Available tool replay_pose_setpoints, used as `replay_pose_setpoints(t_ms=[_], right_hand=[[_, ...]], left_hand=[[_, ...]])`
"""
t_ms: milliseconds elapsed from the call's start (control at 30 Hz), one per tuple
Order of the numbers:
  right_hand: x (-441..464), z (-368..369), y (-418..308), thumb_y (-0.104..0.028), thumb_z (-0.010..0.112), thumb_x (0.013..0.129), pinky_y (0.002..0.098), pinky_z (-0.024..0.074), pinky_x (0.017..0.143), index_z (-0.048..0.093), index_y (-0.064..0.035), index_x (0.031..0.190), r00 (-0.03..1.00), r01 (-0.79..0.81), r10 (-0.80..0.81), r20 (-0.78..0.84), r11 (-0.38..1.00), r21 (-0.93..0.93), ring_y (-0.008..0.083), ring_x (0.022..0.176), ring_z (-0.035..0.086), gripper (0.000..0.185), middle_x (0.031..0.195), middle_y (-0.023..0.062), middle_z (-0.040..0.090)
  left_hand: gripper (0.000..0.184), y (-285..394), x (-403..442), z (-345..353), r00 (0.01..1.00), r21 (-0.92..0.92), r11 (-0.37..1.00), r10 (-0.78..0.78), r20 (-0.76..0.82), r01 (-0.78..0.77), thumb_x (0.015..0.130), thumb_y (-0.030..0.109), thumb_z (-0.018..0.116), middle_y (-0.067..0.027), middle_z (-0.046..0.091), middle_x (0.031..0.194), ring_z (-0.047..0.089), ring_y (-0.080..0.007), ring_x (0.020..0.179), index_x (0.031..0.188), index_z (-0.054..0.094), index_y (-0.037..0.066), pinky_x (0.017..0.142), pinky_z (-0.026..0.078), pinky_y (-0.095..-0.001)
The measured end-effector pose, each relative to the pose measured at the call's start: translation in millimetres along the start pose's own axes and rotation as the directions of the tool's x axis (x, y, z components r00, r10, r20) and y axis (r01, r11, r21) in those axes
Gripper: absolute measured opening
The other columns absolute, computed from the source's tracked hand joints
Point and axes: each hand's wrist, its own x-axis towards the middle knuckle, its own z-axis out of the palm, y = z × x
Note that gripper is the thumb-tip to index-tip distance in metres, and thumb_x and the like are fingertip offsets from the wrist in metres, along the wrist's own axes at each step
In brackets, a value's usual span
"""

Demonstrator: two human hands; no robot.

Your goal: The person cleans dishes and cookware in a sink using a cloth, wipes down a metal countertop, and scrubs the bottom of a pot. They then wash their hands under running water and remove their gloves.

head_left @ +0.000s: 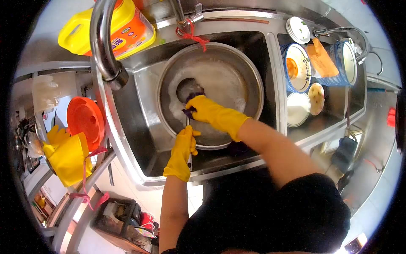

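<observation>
My left hand (182,148), in a yellow rubber glove, is closed around the handle of a metal ladle (185,89). The ladle's round bowl is over a wide metal basin (259,86) holding cloudy, sudsy water. A dark purple cloth (189,111) is bunched in my right hand (211,113), also gloved in yellow, and pressed against the ladle just below its bowl. Part of the cloth shows beyond my fingers on both sides. The basin sits in the left compartment of a steel sink (146,91).
Above the left compartment curves a faucet (103,46), with a yellow detergent jug (78,34) behind it. Stacked bowls (301,63) and an orange cloth (323,59) fill the right compartment. Spare yellow gloves (69,158) and an orange-red basin (84,120) hang at left.
</observation>
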Motion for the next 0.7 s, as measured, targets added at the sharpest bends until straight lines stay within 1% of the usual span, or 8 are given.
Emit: replay_pose_setpoints(t_ms=[100, 200, 233, 333, 433, 533, 600, 700], right_hand=[[-23, -43, 12, -0.016, 0.067, 0.078, 0.0470, 0.0465, 0.095, 0.070, -0.0161, 0.108, 0.994, -0.018, 0.047, 0.099, 0.961, -0.276, 0.0401, 0.108, 0.058, 0.030, 0.114, 0.0182, 0.063], [-52, -57, 33, -0.011, 0.066, 0.076, 0.0454, 0.0464, 0.098, 0.071, -0.0180, 0.108, 0.987, 0.048, -0.127, -0.096, 0.814, -0.578, 0.0391, 0.113, 0.057, 0.033, 0.120, 0.0178, 0.063], [-62, -60, 39, -0.009, 0.066, 0.075, 0.0450, 0.0462, 0.099, 0.071, -0.0184, 0.108, 0.970, 0.078, -0.211, -0.125, 0.751, -0.656, 0.0389, 0.115, 0.056, 0.035, 0.122, 0.0178, 0.062], [-57, -84, 61, -0.008, 0.067, 0.075, 0.0444, 0.0446, 0.102, 0.071, -0.0177, 0.112, 0.976, -0.202, 0.218, 0.022, 0.932, -0.300, 0.0406, 0.118, 0.054, 0.038, 0.127, 0.0201, 0.058], [-63, -99, 30, -0.009, 0.068, 0.076, 0.0439, 0.0423, 0.105, 0.070, -0.0178, 0.115, 0.930, -0.255, 0.222, -0.294, 0.964, -0.080, 0.0409, 0.122, 0.051, 0.040, 0.133, 0.0217, 0.053], [-48, -70, -36, -0.022, 0.072, 0.077, 0.0522, 0.0392, 0.105, 0.066, -0.0181, 0.122, 0.935, 0.141, -0.213, -0.282, 0.956, -0.256, 0.0513, 0.117, 0.050, 0.046, 0.130, 0.0238, 0.055], [-25, -42, -37, -0.036, 0.061, 0.088, 0.0566, 0.0386, 0.103, 0.063, -0.0191, 0.124, 0.929, 0.087, -0.245, -0.279, 0.874, -0.477, 0.0498, 0.118, 0.049, 0.040, 0.133, 0.0197, 0.055], [39, -37, 10, -0.032, 0.058, 0.090, 0.0541, 0.0405, 0.102, 0.064, -0.0173, 0.123, 0.969, -0.004, 0.018, -0.247, 0.998, 0.060, 0.0443, 0.121, 0.050, 0.036, 0.131, 0.0201, 0.056]], left_hand=[[0.043, 14, -18, 13, 0.967, 0.198, 0.975, 0.141, -0.210, -0.099, 0.103, 0.043, 0.043, -0.0082, 0.056, 0.062, 0.054, -0.0212, 0.048, 0.113, 0.061, 0.005, 0.048, 0.050, -0.0380], [0.042, -38, 27, -10, 0.596, 0.905, 0.415, 0.752, -0.282, -0.094, 0.100, 0.034, 0.049, -0.0184, 0.068, 0.087, 0.068, -0.0340, 0.075, 0.133, 0.051, 0.009, 0.066, 0.055, -0.0457], [0.044, -18, 6, -2, 0.683, 0.887, 0.457, 0.669, -0.294, -0.067, 0.099, 0.031, 0.050, -0.0201, 0.067, 0.095, 0.067, -0.0364, 0.083, 0.137, 0.047, 0.009, 0.072, 0.054, -0.0470], [0.053, 19, -31, 8, 0.838, 0.872, 0.490, 0.473, -0.272, 0.006, 0.097, 0.026, 0.053, -0.0230, 0.066, 0.110, 0.065, -0.0408, 0.100, 0.146, 0.039, 0.012, 0.083, 0.052, -0.0497], [0.053, 9, -17, 8, 0.860, 0.908, 0.419, 0.464, -0.215, 0.001, 0.096, 0.025, 0.054, -0.0220, 0.066, 0.110, 0.065, -0.0402, 0.099, 0.146, 0.039, 0.015, 0.084, 0.052, -0.0503], [0.053, 0, -11, 10, 0.881, 0.901, 0.434, 0.430, -0.197, -0.011, 0.096, 0.027, 0.055, -0.0214, 0.066, 0.110, 0.065, -0.0405, 0.100, 0.146, 0.039, 0.017, 0.085, 0.051, -0.0516], [0.053, 4, -11, 10, 0.924, 0.892, 0.451, 0.325, -0.201, 0.035, 0.096, 0.031, 0.055, -0.0214, 0.066, 0.110, 0.065, -0.0409, 0.100, 0.144, 0.040, 0.017, 0.085, 0.050, -0.0526], [0.052, -1, -8, 5, 0.917, 0.911, 0.409, 0.340, -0.207, 0.054, 0.096, 0.036, 0.054, -0.0204, 0.066, 0.111, 0.065, -0.0404, 0.101, 0.142, 0.042, 0.015, 0.085, 0.049, -0.0540]])
